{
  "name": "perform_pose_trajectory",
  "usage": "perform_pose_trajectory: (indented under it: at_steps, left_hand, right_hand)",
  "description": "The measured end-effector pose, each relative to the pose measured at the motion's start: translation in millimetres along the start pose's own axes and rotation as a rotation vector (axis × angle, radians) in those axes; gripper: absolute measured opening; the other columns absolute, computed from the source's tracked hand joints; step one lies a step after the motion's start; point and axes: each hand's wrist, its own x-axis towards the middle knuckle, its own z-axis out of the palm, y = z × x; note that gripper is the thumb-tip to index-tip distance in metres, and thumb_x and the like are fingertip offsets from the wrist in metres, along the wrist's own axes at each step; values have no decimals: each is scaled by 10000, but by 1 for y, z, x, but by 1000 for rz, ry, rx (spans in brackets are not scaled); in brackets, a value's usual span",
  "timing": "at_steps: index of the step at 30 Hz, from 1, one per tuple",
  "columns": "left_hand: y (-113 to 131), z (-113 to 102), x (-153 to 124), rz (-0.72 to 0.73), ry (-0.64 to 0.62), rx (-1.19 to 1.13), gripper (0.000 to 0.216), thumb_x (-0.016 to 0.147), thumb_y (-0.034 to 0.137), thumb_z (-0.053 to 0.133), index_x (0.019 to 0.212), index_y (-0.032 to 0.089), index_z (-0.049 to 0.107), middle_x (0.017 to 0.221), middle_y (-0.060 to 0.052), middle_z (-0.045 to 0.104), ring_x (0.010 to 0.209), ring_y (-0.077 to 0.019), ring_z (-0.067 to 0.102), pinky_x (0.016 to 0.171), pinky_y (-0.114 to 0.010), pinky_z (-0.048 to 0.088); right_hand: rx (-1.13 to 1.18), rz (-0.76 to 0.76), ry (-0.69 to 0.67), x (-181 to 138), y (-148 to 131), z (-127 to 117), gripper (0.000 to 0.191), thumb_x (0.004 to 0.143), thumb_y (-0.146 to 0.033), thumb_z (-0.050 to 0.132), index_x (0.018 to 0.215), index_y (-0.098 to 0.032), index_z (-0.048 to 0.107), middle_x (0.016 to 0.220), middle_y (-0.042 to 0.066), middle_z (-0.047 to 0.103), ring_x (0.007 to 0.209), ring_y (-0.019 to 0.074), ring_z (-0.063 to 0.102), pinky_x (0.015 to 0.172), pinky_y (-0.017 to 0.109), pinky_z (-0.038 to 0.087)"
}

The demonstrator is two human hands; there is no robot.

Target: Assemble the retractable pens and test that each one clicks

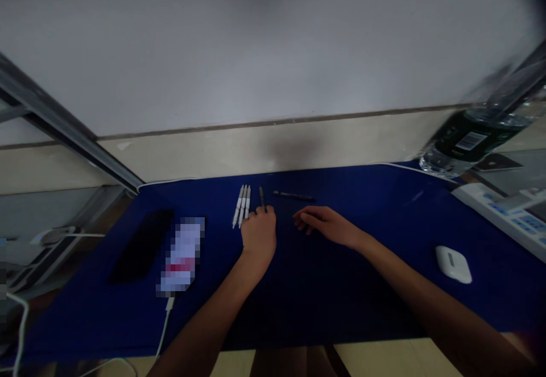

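Partly hidden, white pens (241, 205) beside left hand (258, 237).

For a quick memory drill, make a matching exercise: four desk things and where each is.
Things: A left hand; B right hand; C white earbud case; D plastic water bottle.
Places: 1 tilted, top right of view; 2 on the blue mat, far right; 3 at a slim dark pen beside three white pens; 4 open, holding nothing.
Pairs: A3, B4, C2, D1.
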Motion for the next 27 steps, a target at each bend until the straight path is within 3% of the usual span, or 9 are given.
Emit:
perform_pose_trajectory:
  at_steps: [8,13,19,27]
  left_hand:
    - [0,0,-1,12,21,-11,424,890,57,444,1291,172,522,1027,-126,628,951,-264,624,768,-349,504]
    - [0,6,1,7,57,-29,357,957,164,403,1294,178,519,1035,-130,621,932,-251,627,751,-342,503]
    - [0,1,1,-19,56,-21,304,970,173,371,1105,82,628,978,-147,644,929,-266,644,762,-347,506]
    - [-9,-1,5,-51,57,-24,235,922,203,497,870,116,709,840,-125,673,864,-282,665,741,-364,501]
  right_hand:
    - [-13,8,-5,1,0,0,346,948,-442,480,1079,-171,651,1030,93,679,918,201,660,755,348,537]
    - [-32,6,-10,0,-1,0,352,950,-449,471,1085,-178,650,1027,91,679,925,203,659,760,352,540]
    - [-45,10,-8,-1,-4,0,350,953,-435,468,1105,-174,646,1045,95,677,933,204,656,770,355,542]
    - [-61,6,-4,-1,-5,0,343,954,-433,470,1090,-172,646,1034,91,681,932,201,658,764,345,542]
